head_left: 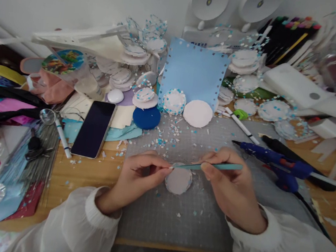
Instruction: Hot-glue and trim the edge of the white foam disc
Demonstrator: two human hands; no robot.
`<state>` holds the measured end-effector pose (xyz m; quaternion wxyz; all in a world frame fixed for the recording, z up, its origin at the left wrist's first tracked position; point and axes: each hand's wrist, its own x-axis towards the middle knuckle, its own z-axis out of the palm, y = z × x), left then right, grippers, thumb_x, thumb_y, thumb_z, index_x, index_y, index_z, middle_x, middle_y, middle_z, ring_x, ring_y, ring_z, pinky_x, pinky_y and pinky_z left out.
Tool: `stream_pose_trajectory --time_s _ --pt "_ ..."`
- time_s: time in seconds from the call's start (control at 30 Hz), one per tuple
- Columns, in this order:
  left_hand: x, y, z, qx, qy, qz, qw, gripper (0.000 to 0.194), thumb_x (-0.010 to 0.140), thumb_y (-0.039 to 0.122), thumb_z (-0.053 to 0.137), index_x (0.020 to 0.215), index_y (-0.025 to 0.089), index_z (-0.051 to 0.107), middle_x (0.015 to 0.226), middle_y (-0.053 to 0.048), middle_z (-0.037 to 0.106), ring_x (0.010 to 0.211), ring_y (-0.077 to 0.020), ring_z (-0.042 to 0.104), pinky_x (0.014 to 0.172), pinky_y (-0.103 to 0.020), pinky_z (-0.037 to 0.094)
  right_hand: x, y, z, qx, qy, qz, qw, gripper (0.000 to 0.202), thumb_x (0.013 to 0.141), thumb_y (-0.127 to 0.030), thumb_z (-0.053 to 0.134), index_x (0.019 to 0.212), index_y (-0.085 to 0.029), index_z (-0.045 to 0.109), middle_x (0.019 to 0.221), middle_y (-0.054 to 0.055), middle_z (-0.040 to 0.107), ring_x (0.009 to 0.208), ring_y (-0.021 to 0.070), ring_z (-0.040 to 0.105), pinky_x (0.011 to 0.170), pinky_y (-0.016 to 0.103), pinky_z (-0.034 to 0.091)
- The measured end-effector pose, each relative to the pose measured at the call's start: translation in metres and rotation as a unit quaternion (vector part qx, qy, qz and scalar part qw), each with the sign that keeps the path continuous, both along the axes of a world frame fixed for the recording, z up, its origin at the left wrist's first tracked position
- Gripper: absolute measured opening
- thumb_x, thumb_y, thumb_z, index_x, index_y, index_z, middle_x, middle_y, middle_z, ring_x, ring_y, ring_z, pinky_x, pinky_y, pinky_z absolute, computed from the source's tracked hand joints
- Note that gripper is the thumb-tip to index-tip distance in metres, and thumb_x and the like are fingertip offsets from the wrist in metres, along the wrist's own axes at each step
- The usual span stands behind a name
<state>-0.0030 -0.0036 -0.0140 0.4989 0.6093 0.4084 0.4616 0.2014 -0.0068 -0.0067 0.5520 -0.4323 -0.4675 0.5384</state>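
My right hand (pixel 228 182) is closed around teal tweezers (pixel 222 166), whose tips point left toward the fingertips of my other hand. Thumb and index finger of my left hand (pixel 142 174) are pinched on a tiny white piece (pixel 171 167) at the tweezer tips. Just below the tips, a round white disc (pixel 179 180) with a decorated edge lies on the grey cutting mat (pixel 150 218). Small blue and white bits (pixel 161 142) are scattered on the mat beyond my hands.
A phone (pixel 94 129) lies at the left. Behind the mat stand a blue board (pixel 194 72), a dark blue lid (pixel 146 117) and a plain white disc (pixel 198 113). At the right lies a blue glue gun (pixel 277 160) with its cable.
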Motion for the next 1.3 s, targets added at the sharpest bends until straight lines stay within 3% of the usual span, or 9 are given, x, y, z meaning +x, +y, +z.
stream_pose_trajectory --time_s 0.17,0.37,0.6,0.7,1.07,1.3 --pt "0.001 0.000 0.003 -0.018 -0.007 0.008 1.000 0.006 0.081 0.019 0.068 0.082 0.019 0.074 0.065 -0.002 0.062 0.059 -0.0106 0.052 0.051 -0.022 0.038 0.000 0.003 0.002 -0.018 0.021 -0.015 0.999 0.015 0.077 -0.027 0.072 0.072 -0.023 0.058 0.065 -0.003 0.058 0.060 0.0096 0.053 0.053 0.024 0.042" --pt "0.002 -0.001 0.007 -0.033 -0.017 0.024 0.999 0.009 0.079 0.024 0.069 0.083 0.018 0.074 0.061 -0.001 0.063 0.054 -0.0100 0.051 0.048 -0.021 0.038 0.002 0.001 0.001 0.058 -0.010 -0.037 0.998 0.012 0.078 -0.020 0.071 0.080 -0.027 0.061 0.078 0.000 0.067 0.074 0.0157 0.065 0.064 0.030 0.054" --pt "0.002 -0.002 0.006 -0.023 -0.002 0.001 1.000 0.014 0.082 0.027 0.067 0.077 0.015 0.073 0.061 -0.003 0.063 0.054 -0.0106 0.051 0.047 -0.021 0.037 -0.004 -0.007 -0.003 0.105 -0.029 -0.017 0.994 0.016 0.079 -0.014 0.068 0.086 -0.027 0.062 0.081 -0.001 0.067 0.078 0.0155 0.068 0.065 0.029 0.056" --pt "0.001 -0.002 0.008 -0.006 0.012 -0.020 1.000 0.015 0.083 0.024 0.065 0.075 0.015 0.073 0.062 -0.004 0.065 0.055 -0.0110 0.051 0.049 -0.023 0.038 -0.005 -0.007 -0.004 0.106 -0.022 -0.009 0.994 0.017 0.080 -0.013 0.067 0.087 -0.027 0.062 0.082 -0.001 0.068 0.079 0.0148 0.068 0.067 0.028 0.056" --pt "0.001 0.001 0.011 0.024 0.028 0.000 0.999 0.013 0.084 0.022 0.065 0.078 0.016 0.074 0.062 -0.004 0.066 0.055 -0.0110 0.051 0.050 -0.023 0.039 -0.003 -0.006 -0.004 0.099 -0.032 -0.029 0.994 0.015 0.079 -0.016 0.069 0.084 -0.027 0.061 0.080 0.000 0.064 0.080 0.0169 0.067 0.070 0.032 0.057" --pt "0.000 0.000 0.009 0.016 0.030 -0.020 0.999 0.012 0.084 0.020 0.064 0.079 0.015 0.074 0.063 -0.004 0.067 0.053 -0.0099 0.051 0.048 -0.022 0.039 -0.001 -0.007 -0.004 0.093 -0.054 -0.023 0.994 0.015 0.079 -0.016 0.069 0.085 -0.027 0.060 0.078 0.000 0.066 0.075 0.0156 0.065 0.065 0.030 0.055"
